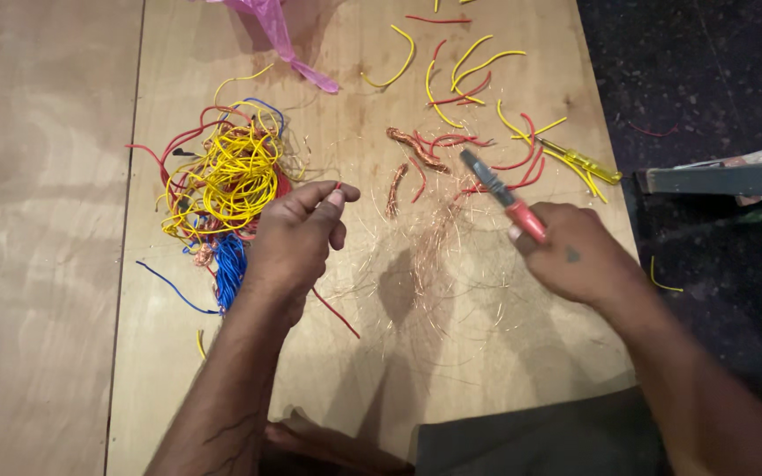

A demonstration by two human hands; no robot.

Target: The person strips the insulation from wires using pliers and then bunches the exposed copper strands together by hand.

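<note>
My left hand [297, 234] pinches a thin red wire [335, 312] between thumb and fingers; the wire trails down to the right under the hand. Just left of that hand lies a tangled heap of yellow, red and blue wires [227, 176]. My right hand [575, 256] grips red-handled pliers [503, 192], their dark jaws pointing up and left over the board. Between the hands, twisted bundles of bare copper strands [414, 148] and loose fine copper threads [438, 242] lie on the wooden board [354, 388].
Several cut yellow and red insulation pieces [478, 75] are scattered at the top right, with a yellow-handled screwdriver [586, 161] beside them. A pink plastic strip [286, 44] lies at the top. The board's right edge borders a dark floor [707, 70].
</note>
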